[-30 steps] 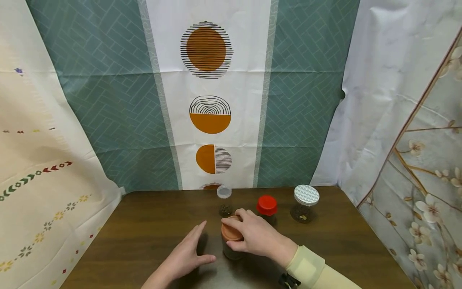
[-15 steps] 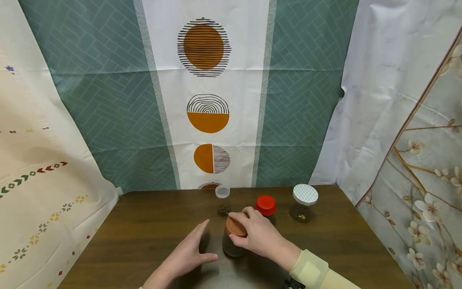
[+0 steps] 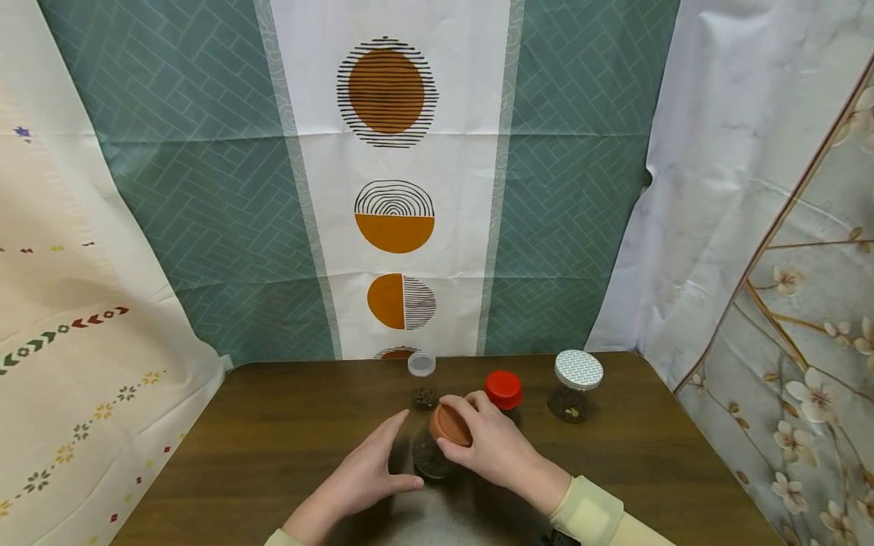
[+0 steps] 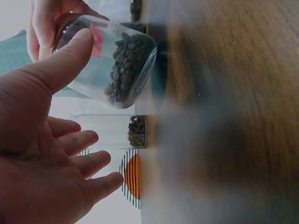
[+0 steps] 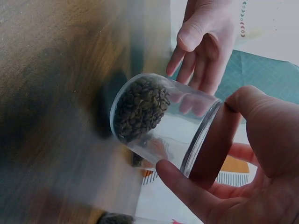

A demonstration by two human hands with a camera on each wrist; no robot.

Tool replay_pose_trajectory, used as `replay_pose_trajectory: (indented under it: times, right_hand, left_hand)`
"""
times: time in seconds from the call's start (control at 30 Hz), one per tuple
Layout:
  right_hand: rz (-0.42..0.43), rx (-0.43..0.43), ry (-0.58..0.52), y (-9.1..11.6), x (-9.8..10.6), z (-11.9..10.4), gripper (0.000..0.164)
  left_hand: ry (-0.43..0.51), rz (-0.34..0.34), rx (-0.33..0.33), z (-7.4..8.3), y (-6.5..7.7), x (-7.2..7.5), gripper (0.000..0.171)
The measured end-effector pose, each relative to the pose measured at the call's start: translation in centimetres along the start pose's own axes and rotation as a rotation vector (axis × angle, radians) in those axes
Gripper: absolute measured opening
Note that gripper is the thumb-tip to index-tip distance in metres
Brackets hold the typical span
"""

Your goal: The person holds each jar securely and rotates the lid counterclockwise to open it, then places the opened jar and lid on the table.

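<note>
A clear jar [image 5: 189, 126] partly filled with small dark brown pieces has an orange-brown lid [image 3: 449, 426]. My right hand [image 3: 501, 449] grips it by the lid, thumb and fingers curled around the sides. The jar leans, its lid toward my right palm and its base toward the left, and a gap shows below the base in the right wrist view. Just left of the jar, my left hand [image 3: 362, 472] is spread with fingers extended and thumb apart. In the left wrist view its thumb overlaps the jar's glass [image 4: 100, 70].
Behind the held jar stand a narrow jar with a translucent lid [image 3: 422, 364], a red-lidded jar [image 3: 504, 389] and a wider jar with a white patterned lid [image 3: 579, 369]. They share a brown wooden table [image 3: 287, 432], bordered by hanging cloths [image 3: 225, 227].
The right hand has raised the jar and tipped it, so its lid now turns to the right and its base swings left. My left hand has shifted slightly right, closer to it.
</note>
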State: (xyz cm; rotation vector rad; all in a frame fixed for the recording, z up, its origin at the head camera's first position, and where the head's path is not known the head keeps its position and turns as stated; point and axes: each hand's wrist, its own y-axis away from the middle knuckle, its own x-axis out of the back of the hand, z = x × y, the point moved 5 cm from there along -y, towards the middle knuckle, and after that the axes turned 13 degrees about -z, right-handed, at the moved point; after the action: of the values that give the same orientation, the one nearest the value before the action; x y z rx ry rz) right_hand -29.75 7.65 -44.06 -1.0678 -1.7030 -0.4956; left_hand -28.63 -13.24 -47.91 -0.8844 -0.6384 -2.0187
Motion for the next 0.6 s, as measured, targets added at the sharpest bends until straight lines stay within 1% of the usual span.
replay_pose_trajectory:
  times: [0.23,0.43,0.6]
  right_hand:
    - [-0.039,-0.040,-0.076,0.1,-0.2,0.2,0.059]
    - [-0.063,-0.033,-0.105,0.2,-0.4,0.4,0.061]
    - [-0.116,-0.047,-0.157,0.2,-0.8,0.9,0.062]
  left_hand:
    - [-0.029,-0.019,-0.020,0.4,-0.9,-0.2,0.109]
    - [-0.051,-0.028,-0.032,0.5,-1.5,-0.6,0.110]
    - [-0.094,-0.021,-0.032,0.6,-1.8,-0.9,0.109]
